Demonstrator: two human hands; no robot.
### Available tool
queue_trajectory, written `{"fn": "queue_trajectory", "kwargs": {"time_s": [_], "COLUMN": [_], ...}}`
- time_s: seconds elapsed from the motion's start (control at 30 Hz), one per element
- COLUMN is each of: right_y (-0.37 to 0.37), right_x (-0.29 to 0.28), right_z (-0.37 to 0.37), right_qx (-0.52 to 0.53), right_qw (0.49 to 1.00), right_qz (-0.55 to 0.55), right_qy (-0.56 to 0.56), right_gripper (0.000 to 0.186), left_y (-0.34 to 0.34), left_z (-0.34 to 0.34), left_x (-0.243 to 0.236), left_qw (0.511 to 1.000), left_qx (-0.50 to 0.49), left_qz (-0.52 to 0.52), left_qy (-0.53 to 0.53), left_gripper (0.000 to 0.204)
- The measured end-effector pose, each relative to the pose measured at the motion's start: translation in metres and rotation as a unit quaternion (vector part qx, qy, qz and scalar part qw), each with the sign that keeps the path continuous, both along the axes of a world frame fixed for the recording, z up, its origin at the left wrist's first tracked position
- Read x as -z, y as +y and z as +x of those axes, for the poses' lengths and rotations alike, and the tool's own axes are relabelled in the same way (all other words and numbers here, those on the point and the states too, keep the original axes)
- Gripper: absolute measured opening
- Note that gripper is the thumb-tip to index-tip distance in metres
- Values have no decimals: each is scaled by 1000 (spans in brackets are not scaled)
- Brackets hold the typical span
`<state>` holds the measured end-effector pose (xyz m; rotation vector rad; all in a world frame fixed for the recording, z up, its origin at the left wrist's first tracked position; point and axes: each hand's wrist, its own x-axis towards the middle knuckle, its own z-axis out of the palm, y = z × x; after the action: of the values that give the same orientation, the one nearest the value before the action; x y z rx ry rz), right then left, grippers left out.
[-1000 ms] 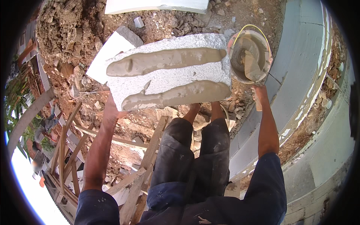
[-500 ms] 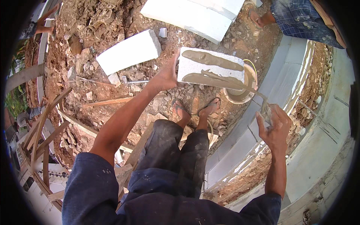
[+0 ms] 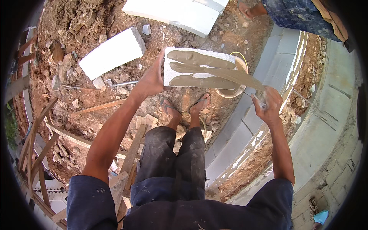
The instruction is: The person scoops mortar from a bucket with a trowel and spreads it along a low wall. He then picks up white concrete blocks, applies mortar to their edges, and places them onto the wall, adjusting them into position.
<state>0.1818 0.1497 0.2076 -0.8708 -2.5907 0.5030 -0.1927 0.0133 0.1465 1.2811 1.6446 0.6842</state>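
My left hand (image 3: 152,78) grips the left end of a white block (image 3: 168,74), held out above my feet with long bands of grey-brown mortar on its top. My right hand (image 3: 268,103) is closed on the handle of a mortar-coated trowel (image 3: 239,76), whose blade reaches across the block's top between the bands. Behind the block's right end is a round bucket (image 3: 230,93) with a yellow handle, partly hidden.
A loose white block (image 3: 111,53) and larger white blocks (image 3: 172,11) lie on rubble. A grey block wall (image 3: 234,142) runs along my right. Wooden boards (image 3: 42,142) stand at lower left. A co-worker's leg and plaid shorts (image 3: 299,15) show at top right.
The block looks smaller and lower than a second ago. The trowel has swung from beside it onto its top. A co-worker's leg has come into view at top right.
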Motion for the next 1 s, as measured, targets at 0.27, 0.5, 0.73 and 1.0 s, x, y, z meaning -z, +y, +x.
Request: {"fn": "queue_trajectory", "kwargs": {"time_s": [0.27,0.5,0.73,1.0], "right_y": [-23,-99,-51,-85], "right_x": [144,206,267,240], "right_z": [76,150,92,11], "right_qx": [100,283,310,317], "right_qw": [994,914,833,844], "right_qz": [-13,-195,-304,-416], "right_qy": [36,-216,-344,-122], "right_gripper": [44,39,37,43], "left_y": [-5,-8,-31,-8], "left_z": [-6,-10,-35,-11], "left_x": [3,5,14,9], "left_qw": [999,957,961,940], "left_qx": [45,-18,-77,-64], "left_qz": [-18,-235,-169,-132], "left_qy": [14,-170,-207,-307], "left_gripper": [124,81,104,103]}}
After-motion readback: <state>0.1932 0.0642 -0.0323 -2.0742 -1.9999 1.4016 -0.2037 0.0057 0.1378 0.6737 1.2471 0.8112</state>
